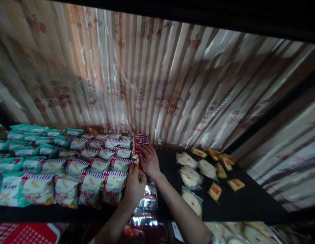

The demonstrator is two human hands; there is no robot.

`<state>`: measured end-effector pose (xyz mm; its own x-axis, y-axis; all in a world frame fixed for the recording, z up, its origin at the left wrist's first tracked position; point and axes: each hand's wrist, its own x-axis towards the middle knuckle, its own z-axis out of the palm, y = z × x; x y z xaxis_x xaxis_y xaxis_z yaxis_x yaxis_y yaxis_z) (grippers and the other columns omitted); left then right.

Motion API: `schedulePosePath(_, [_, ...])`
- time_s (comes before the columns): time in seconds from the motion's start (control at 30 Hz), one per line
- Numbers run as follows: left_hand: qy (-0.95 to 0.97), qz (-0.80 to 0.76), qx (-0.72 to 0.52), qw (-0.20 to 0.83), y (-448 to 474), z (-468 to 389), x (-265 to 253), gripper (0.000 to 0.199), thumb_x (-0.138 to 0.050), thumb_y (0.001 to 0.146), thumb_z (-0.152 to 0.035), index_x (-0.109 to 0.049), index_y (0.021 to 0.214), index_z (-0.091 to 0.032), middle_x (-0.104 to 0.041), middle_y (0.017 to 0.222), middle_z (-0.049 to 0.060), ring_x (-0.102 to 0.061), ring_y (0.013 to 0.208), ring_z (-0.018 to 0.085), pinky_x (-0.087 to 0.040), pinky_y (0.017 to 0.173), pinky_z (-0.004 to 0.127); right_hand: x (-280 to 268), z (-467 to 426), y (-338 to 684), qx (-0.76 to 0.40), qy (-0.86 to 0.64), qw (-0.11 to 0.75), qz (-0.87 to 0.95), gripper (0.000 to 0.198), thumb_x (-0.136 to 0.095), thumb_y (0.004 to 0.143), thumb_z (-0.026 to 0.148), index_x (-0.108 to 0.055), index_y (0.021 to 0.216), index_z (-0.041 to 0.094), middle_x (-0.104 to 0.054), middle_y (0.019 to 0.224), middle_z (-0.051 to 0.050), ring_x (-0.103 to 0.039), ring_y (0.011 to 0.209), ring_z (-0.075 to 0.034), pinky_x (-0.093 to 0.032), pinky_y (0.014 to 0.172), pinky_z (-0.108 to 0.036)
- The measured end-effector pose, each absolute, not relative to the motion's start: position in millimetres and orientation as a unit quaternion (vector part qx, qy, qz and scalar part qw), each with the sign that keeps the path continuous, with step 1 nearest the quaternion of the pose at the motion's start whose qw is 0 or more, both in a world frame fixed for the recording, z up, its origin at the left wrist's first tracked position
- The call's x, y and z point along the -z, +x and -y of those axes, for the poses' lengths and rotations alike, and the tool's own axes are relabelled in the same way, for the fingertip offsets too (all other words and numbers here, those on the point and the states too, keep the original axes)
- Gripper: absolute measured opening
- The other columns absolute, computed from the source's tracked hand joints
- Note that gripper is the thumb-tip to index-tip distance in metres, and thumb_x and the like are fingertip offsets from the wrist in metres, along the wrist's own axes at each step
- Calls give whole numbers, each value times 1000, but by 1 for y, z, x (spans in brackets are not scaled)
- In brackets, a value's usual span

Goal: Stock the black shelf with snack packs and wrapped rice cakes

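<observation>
My left hand (pixel 135 186) and my right hand (pixel 149 162) meet at a column of red and silver foil packets beside the rows of snack bags. The fingers of both hands are closed on a red packet (pixel 140 149), near its silver edge; part of it is hidden under the hands. Behind it lies another red packet (pixel 141 138). Under my wrists, silver foil packets (pixel 149 196) lie near the shelf's front edge. To the left stand white snack bags (pixel 114 186) with red-and-blue striped tops.
Teal snack bags (pixel 14 188) fill the far left. Round white wrapped flatbreads (pixel 191 203) and small yellow packets (pixel 214 192) lie on the black shelf (pixel 256 200) at right. Patterned sheeting (pixel 157 74) hangs behind. Below are a red basket (pixel 25 234) and more wrapped flatbreads (pixel 256 234).
</observation>
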<state>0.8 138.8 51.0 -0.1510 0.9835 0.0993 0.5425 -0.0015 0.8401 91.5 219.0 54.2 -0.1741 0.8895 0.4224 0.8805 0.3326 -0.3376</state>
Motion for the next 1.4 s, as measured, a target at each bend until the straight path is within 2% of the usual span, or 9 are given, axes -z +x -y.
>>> schedulePosePath(0.17, [588,-647,-412,256,8,-135,-42,53,-42,76,-18,-46,126,-2,-38,140,20,-32,132,27,-30,109,40,-55,-231,85,-53,-588,208,780,39,-45,86,39,-58,120,24,-48,136,-7,-24,134,-28,-27,104,-44])
schedulePosePath(0.33, [635,-630,-399,201,15,-127,-20,60,-42,74,-14,-39,132,-3,-34,142,19,-24,136,27,-23,112,45,-55,-233,85,-81,-611,152,773,44,-43,87,42,-49,128,28,-40,142,-6,-24,134,-26,-25,104,-44])
schedulePosePath(0.47, [670,-606,-386,186,15,-124,-6,61,-42,75,-17,-35,134,-1,-35,142,20,-26,135,27,-26,110,45,-54,-233,83,-87,-624,123,767,45,-38,88,45,-45,131,31,-35,144,-4,-24,134,-26,-26,102,-44])
schedulePosePath(0.7, [679,-613,-367,166,9,-125,0,61,-42,76,-17,-34,134,-2,-38,140,19,-30,133,26,-27,110,42,-53,-232,77,-84,-633,116,761,45,-41,87,43,-44,131,34,-33,145,-3,-28,132,-26,-26,101,-42])
schedulePosePath(1.17, [697,-613,-343,144,7,-124,0,60,-41,78,-19,-33,136,-4,-39,140,18,-31,132,27,-29,108,45,-48,-235,78,-95,-635,140,754,44,-43,85,42,-46,128,33,-38,142,-1,-31,129,-24,-25,101,-40])
schedulePosePath(1.3, [712,-607,-329,131,7,-123,-1,61,-40,78,-17,-31,137,-4,-36,142,18,-30,133,27,-29,108,44,-54,-237,81,-106,-633,121,757,44,-43,85,46,-47,128,35,-39,141,0,-33,128,-24,-21,103,-43])
schedulePosePath(1.4, [716,-608,-319,126,7,-122,-3,59,-40,78,-18,-36,135,-5,-38,141,17,-31,132,27,-29,108,43,-60,-238,80,-89,-640,121,754,44,-41,86,49,-48,126,34,-45,137,-2,-31,129,-25,-15,104,-46])
